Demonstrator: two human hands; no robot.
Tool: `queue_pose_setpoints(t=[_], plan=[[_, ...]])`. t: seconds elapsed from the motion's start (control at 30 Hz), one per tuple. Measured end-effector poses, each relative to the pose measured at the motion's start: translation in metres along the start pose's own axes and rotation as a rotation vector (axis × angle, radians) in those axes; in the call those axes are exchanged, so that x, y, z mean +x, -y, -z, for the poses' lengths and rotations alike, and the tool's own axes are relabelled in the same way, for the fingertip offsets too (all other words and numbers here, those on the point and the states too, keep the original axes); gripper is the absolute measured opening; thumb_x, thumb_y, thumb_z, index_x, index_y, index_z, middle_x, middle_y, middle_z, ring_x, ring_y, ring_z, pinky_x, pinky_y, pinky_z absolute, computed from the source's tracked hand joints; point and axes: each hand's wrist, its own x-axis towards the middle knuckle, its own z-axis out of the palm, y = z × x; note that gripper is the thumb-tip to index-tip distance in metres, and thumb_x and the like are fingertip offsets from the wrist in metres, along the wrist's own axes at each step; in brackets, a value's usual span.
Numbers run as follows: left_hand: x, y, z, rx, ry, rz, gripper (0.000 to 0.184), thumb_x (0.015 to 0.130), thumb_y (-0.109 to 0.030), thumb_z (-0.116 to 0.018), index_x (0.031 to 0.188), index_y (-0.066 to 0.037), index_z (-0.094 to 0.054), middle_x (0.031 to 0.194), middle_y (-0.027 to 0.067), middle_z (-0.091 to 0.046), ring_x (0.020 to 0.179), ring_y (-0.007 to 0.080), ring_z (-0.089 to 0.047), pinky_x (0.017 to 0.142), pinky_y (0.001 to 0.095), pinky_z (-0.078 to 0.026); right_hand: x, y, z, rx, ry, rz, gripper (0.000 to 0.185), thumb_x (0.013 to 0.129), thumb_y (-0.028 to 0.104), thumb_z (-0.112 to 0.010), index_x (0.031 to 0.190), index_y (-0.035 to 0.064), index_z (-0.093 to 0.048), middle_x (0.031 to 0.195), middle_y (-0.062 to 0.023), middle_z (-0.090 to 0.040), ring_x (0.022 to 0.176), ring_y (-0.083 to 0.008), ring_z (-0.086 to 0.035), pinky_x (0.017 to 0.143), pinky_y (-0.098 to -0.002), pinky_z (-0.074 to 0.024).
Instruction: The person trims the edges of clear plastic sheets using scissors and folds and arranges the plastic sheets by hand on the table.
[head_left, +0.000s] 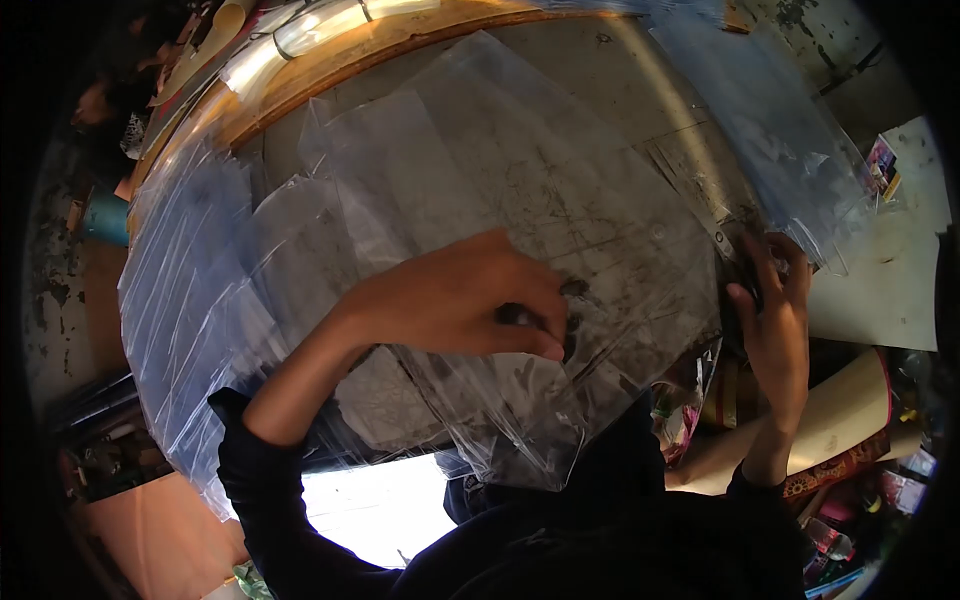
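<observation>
A large clear plastic sheet (480, 140) lies over the worn, scratched work surface, its lower part creased and hanging over the near edge. My left hand (470, 295) is over the middle of the sheet, its fingers curled and the thumb and fingertips closed on the plastic. At the right side, my right hand (780, 320) has its fingers bent around the handles of scissors (721, 238). The scissor blades point away from me, up and left along the sheet's right side. The handles are partly hidden by the dark shadow and my fingers.
More folded clear plastic (190, 300) drapes over the left edge, and another plastic sheet (770, 130) lies at the far right. A wooden strip (400, 42) borders the far side. Rolled material (840, 410) and assorted clutter are below on the right.
</observation>
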Motion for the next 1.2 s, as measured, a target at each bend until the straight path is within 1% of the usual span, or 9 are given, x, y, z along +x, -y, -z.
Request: queue_pose_setpoints(t=[0.2, 0.27, 0.4, 0.47, 0.53, 0.57, 0.67, 0.73, 1.2], plan=[[-0.003, -0.003, -0.002, -0.091, -0.046, 0.066, 0.012, 0.082, -0.023, -0.068, 0.081, -0.011, -0.069, 0.07, -0.0035, -0.062, 0.06, 0.0128, -0.055, 0.071, 0.0293, -0.036, -0.027, -0.008, 0.019, -0.094, 0.092, 0.031, 0.057, 0.078, 0.003, -0.066, 0.131, 0.0085, -0.048, 0.116, -0.017, -0.05, 0.099, -0.0349, -0.054, 0.081, -0.0411, -0.0463], [-0.001, -0.002, -0.002, -0.072, -0.031, 0.087, 0.012, 0.083, -0.022, -0.067, 0.08, -0.011, -0.069, 0.071, -0.0039, -0.062, 0.06, 0.0125, -0.055, 0.072, 0.0295, -0.036, -0.032, -0.009, 0.018, 0.025, 0.112, -0.221, 0.06, 0.078, -0.002, -0.064, 0.134, 0.0089, -0.045, 0.102, -0.0172, -0.058, 0.086, -0.0354, -0.058, 0.075, -0.0392, -0.0486], [0.0, -0.001, -0.003, -0.115, -0.06, 0.075, 0.012, 0.085, -0.022, -0.066, 0.087, -0.011, -0.068, 0.068, -0.0019, -0.065, 0.055, 0.0109, -0.056, 0.058, 0.0272, -0.039, -0.043, -0.028, 0.031, 0.467, 0.31, -0.275, 0.063, 0.079, -0.009, -0.054, 0.138, 0.0049, -0.038, 0.091, -0.0086, -0.062, 0.075, -0.0183, -0.061, 0.067, -0.0282, -0.05], [0.002, -0.001, -0.002, -0.167, -0.053, 0.149, 0.012, 0.085, -0.022, -0.065, 0.089, -0.011, -0.067, 0.067, -0.001, -0.066, 0.052, 0.0102, -0.056, 0.052, 0.0263, -0.038, -0.052, -0.026, 0.031, 0.815, 0.235, -0.369, 0.064, 0.078, -0.005, -0.057, 0.138, 0.0001, -0.036, 0.087, -0.0057, -0.06, 0.07, -0.0096, -0.057, 0.059, -0.0187, -0.0456], [0.002, 0.005, -0.004, -0.154, -0.088, 0.053, 0.012, 0.086, -0.021, -0.064, 0.09, -0.01, -0.064, 0.065, 0.0006, -0.067, 0.047, 0.0093, -0.055, 0.044, 0.0248, -0.036, -0.064, -0.009, 0.041, 0.963, 0.36, -0.378, 0.069, 0.084, 0.031, -0.063, 0.14, 0.0009, -0.033, 0.084, -0.0059, -0.059, 0.072, -0.0092, -0.054, 0.064, -0.0199, -0.0419], [0.001, 0.006, -0.004, -0.16, -0.09, 0.055, 0.012, 0.086, -0.021, -0.064, 0.09, -0.01, -0.064, 0.065, 0.0006, -0.067, 0.047, 0.0093, -0.055, 0.044, 0.0248, -0.036, -0.073, 0.003, 0.041, 1.225, 0.406, -0.589, 0.083, 0.074, 0.049, -0.068, 0.135, 0.0013, -0.038, 0.08, -0.0045, -0.055, 0.075, -0.0102, -0.052, 0.066, -0.0223, -0.0397], [0.002, 0.002, -0.003, -0.131, -0.095, 0.05, 0.012, 0.085, -0.02, -0.065, 0.085, -0.009, -0.062, 0.065, -0.0003, -0.066, 0.047, 0.0088, -0.055, 0.046, 0.0244, -0.037, -0.074, 0.062, 0.048, 1.118, 0.625, -0.949, 0.063, 0.06, 0.038, -0.08, 0.102, 0.0041, -0.048, 0.074, -0.0028, -0.048, 0.077, -0.0163, -0.052, 0.073, -0.0291, -0.0408], [0.002, 0.001, -0.002, -0.127, -0.093, 0.072, 0.011, 0.085, -0.018, -0.065, 0.085, -0.008, -0.061, 0.063, -0.0006, -0.066, 0.048, 0.0085, -0.055, 0.046, 0.0241, -0.037, -0.093, 0.041, 0.036, 0.973, 0.908, -0.446, 0.049, 0.064, 0.011, -0.081, 0.101, 0.0053, -0.05, 0.079, -0.002, -0.055, 0.07, -0.012, -0.057, 0.062, -0.0274, -0.0465], [0.005, 0.004, -0.008, -0.048, -0.162, 0.029, 0.007, 0.084, -0.013, -0.065, 0.085, -0.007, -0.061, 0.062, 0.0007, -0.066, 0.054, 0.0084, -0.061, 0.047, 0.0226, -0.04, -0.096, 0.062, 0.038, 0.804, 0.764, -0.326, 0.045, 0.065, 0.019, -0.085, 0.095, 0.0035, -0.056, 0.072, -0.006, -0.061, 0.062, -0.0115, -0.06, 0.054, -0.0237, -0.0452]])
